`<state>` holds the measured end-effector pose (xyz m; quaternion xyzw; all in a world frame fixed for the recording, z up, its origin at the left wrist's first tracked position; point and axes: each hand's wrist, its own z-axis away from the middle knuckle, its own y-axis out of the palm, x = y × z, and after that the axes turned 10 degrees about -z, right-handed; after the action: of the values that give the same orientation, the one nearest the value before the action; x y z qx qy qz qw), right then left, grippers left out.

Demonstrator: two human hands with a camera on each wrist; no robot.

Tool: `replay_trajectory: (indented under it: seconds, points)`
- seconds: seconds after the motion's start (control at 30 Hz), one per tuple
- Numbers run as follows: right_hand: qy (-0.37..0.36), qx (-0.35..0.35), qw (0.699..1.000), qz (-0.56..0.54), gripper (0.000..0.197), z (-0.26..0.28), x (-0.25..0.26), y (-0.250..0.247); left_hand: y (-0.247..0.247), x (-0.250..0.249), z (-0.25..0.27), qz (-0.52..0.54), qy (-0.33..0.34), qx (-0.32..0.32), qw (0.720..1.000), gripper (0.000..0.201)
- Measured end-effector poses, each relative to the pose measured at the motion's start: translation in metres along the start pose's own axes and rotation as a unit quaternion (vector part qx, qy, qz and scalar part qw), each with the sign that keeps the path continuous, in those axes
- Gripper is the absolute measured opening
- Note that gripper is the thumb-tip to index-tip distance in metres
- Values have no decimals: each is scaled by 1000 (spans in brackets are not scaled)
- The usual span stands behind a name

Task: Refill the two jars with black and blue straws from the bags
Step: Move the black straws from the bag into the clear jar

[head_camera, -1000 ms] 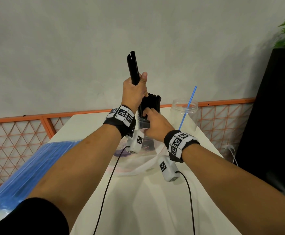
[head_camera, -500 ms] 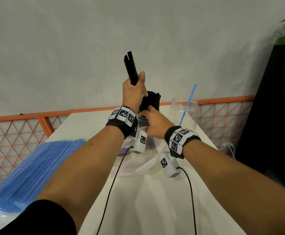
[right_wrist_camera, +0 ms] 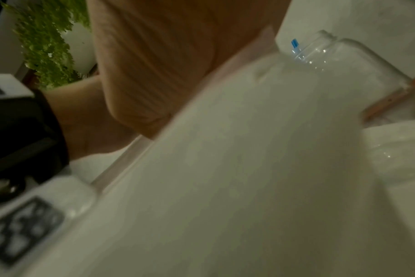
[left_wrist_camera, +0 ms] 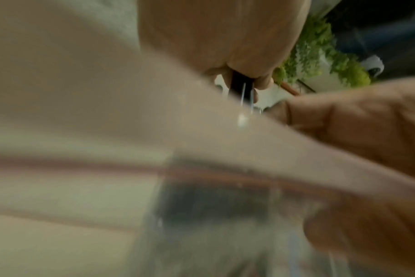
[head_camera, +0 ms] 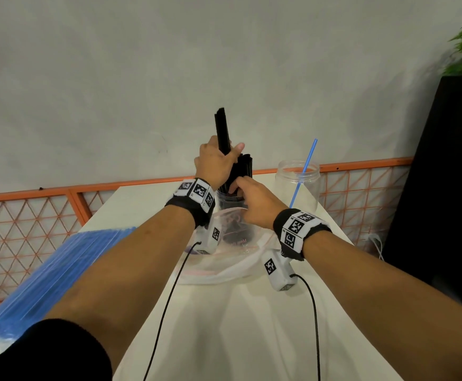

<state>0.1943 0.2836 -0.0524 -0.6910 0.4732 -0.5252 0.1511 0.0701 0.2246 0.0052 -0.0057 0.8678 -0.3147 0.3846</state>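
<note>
My left hand [head_camera: 223,156] grips a few black straws [head_camera: 222,127] upright, just above a clear jar [head_camera: 231,200] that holds a bunch of black straws [head_camera: 245,169]. In the left wrist view the fingers [left_wrist_camera: 263,82] pinch the black straws [left_wrist_camera: 239,84]. My right hand [head_camera: 252,199] is at that jar's mouth, fingers curled round the standing bunch. A second clear jar [head_camera: 298,182] to the right holds one blue straw [head_camera: 305,166]; the right wrist view shows this jar [right_wrist_camera: 344,61] and the straw tip [right_wrist_camera: 294,44].
A limp clear plastic bag [head_camera: 224,259] lies on the white table [head_camera: 252,325] under my wrists. A bag of blue straws [head_camera: 46,270] lies along the table's left edge. An orange lattice fence [head_camera: 32,215] runs behind, and a black cabinet [head_camera: 444,188] stands at right.
My left hand has come down a little with its black straws, toward the jar's mouth. My right hand has stayed at the jar.
</note>
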Motion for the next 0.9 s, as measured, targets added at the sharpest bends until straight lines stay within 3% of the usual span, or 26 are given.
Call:
replay_trajectory:
  seconds: [0.17,0.23,0.3,0.4,0.63,0.83,0.9]
  points:
    - [-4,-20,999,-51,46,6,2,-3,-4,-4,10,64,-1,40,997,33]
    - [-5,-17,998,-68,44,8,4,-5,-17,-15,2,92,22,9,995,34]
    - [-4,-4,998,-66,44,8,7,-5,-28,-27,-7,85,72,-25,994,47]
    - [-10,-5,998,-55,45,9,8,-1,-34,-38,-14,9,147,-31,989,63]
    - [-17,-19,1000,-16,46,12,7,9,-33,-26,-3,-202,148,-19,968,37]
    - [-12,-20,999,-23,49,15,11,9,-24,1,33,-313,201,49,927,35]
    - [-15,-13,1000,-23,50,17,12,8,-24,9,42,-333,216,61,916,43]
